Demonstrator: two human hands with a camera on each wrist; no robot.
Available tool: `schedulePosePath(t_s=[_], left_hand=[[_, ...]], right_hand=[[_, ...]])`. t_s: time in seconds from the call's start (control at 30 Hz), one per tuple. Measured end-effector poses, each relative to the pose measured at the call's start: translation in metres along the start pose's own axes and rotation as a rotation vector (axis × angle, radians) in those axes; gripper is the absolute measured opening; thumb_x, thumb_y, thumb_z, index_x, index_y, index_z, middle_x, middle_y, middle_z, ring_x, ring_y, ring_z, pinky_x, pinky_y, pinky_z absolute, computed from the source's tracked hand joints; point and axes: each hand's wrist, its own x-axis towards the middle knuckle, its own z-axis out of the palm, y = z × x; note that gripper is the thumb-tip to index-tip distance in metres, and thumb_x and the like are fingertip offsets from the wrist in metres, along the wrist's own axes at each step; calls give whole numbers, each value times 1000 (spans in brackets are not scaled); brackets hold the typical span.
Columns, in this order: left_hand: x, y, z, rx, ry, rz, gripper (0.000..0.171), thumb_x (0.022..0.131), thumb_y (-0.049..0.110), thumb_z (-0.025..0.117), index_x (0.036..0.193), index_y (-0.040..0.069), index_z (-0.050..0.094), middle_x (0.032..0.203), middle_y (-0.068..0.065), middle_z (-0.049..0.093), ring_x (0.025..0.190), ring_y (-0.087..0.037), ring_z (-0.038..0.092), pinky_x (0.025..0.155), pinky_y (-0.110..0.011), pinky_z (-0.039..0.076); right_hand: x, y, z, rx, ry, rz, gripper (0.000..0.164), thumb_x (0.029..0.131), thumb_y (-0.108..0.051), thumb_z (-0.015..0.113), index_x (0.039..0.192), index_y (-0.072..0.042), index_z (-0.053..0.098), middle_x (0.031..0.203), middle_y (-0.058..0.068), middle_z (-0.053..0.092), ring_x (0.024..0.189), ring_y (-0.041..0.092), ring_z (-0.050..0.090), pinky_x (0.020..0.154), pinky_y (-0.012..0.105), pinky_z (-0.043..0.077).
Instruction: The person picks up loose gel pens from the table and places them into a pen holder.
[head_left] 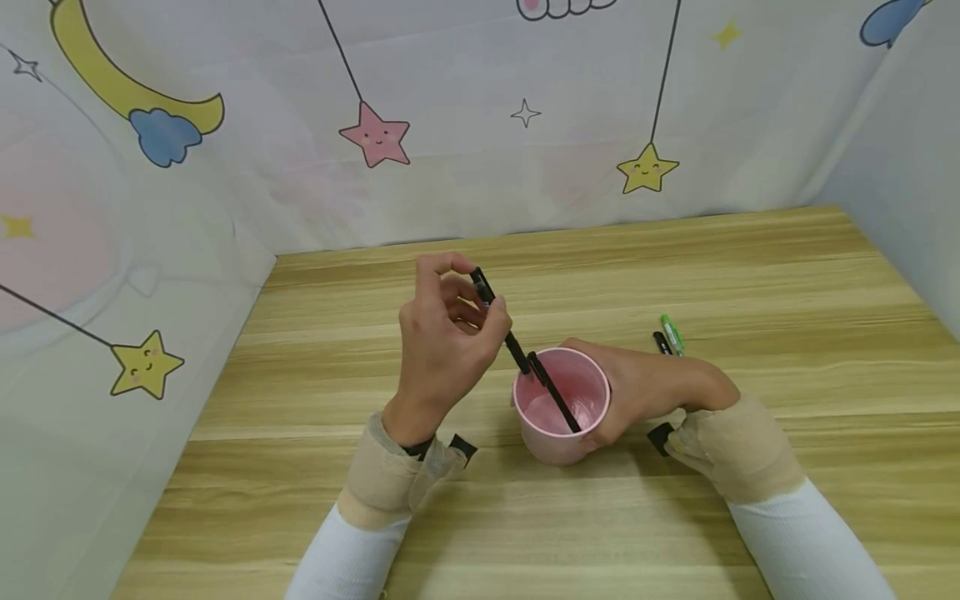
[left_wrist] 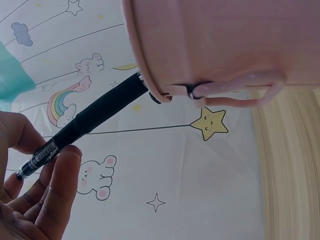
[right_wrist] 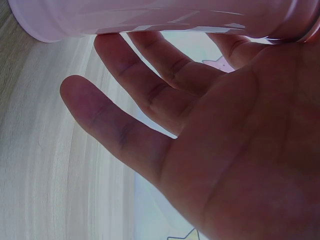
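A pink cup point(head_left: 551, 450) stands on the table, its open top towards the head view. My right hand point(head_left: 648, 387) holds it from the right side, and in the right wrist view the fingers point(right_wrist: 145, 85) reach along its wall. My left hand point(head_left: 438, 342) pinches a black marker point(head_left: 516, 348) between thumb and fingers. That marker slants down to the right, with its lower end right at the cup's left rim. Another black pen point(head_left: 558, 396) leans inside the cup, its upper end on the rim beside the held marker. In the left wrist view the cup's handle point(left_wrist: 250, 82) shows.
Beyond my right hand, a green pen point(head_left: 672, 335) and a black pen point(head_left: 662, 342) lie on the wooden table point(head_left: 337, 350), partly covered by that hand. A white cloth backdrop point(head_left: 465, 183) with stars and a moon hangs behind the table and along its left side.
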Motion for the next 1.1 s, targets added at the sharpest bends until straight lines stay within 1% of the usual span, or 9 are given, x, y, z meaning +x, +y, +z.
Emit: schedulePosePath(t_s=[0.03, 0.27, 0.43, 0.53, 0.7, 0.83, 0.93, 1.0, 1.1], left_hand=[[0, 0, 0, 2, -1, 1, 37, 78, 10, 62, 108, 8, 41, 70, 1, 60, 54, -3, 57, 46, -26, 52], [-1, -1, 1, 35, -22, -10, 34, 79, 12, 62, 106, 9, 42, 69, 3, 60, 55, -2, 57, 47, -25, 52], [-2, -2, 1, 57, -37, -17, 33, 79, 13, 62, 106, 10, 42, 68, 4, 60, 55, -1, 57, 47, -24, 52], [-2, -3, 1, 62, -45, -20, 33, 79, 13, 62, 105, 10, 42, 68, 4, 60, 55, -1, 56, 47, -24, 51], [-3, -4, 1, 87, -75, -11, 30, 80, 14, 62, 103, 8, 43, 65, 5, 60, 53, 0, 55, 46, -23, 51], [-2, -6, 1, 156, -81, 24, 21, 80, 18, 61, 93, 9, 46, 61, 7, 59, 52, 2, 53, 47, -22, 50], [-1, -8, -1, 197, -68, 48, 16, 81, 20, 60, 85, 10, 48, 60, 8, 57, 51, 2, 51, 46, -22, 49], [-1, -9, -2, 204, -66, 54, 15, 82, 20, 59, 84, 10, 50, 59, 8, 56, 50, 2, 50, 45, -23, 48], [-1, -9, -2, 219, -72, 56, 13, 82, 21, 58, 84, 10, 52, 58, 9, 55, 50, 2, 49, 45, -23, 47]], right_hand=[[0, -1, 0, -3, -2, -2, 76, 61, -6, 81, 127, -6, 43, 115, 7, 58, 105, 28, 51, 93, 60, 37], [3, 2, 0, -45, -24, -64, 68, 65, -14, 81, 123, -11, 47, 111, 3, 58, 101, 27, 52, 90, 49, 43], [5, 3, 0, -43, -36, -91, 65, 65, -14, 80, 122, -11, 48, 109, 4, 59, 99, 27, 53, 89, 47, 44], [3, 4, 0, -25, -30, -78, 68, 64, -13, 80, 123, -9, 46, 111, 6, 58, 100, 27, 52, 90, 47, 44], [2, 0, 1, 5, -25, -38, 70, 63, -7, 80, 124, -9, 45, 113, 8, 58, 103, 26, 52, 92, 53, 41], [2, 0, 1, 21, -25, -26, 72, 63, -4, 80, 125, -11, 46, 115, 8, 58, 105, 28, 52, 94, 56, 39], [0, 1, 1, 19, -6, -5, 73, 62, -4, 80, 125, -9, 44, 115, 8, 58, 106, 31, 51, 94, 58, 38], [-1, 0, 1, 20, 1, 7, 75, 61, -3, 81, 125, -7, 43, 115, 8, 57, 106, 33, 50, 93, 58, 38], [0, 1, 1, 10, -5, -11, 73, 61, -5, 81, 125, -7, 43, 113, 9, 58, 104, 32, 51, 93, 55, 40]])
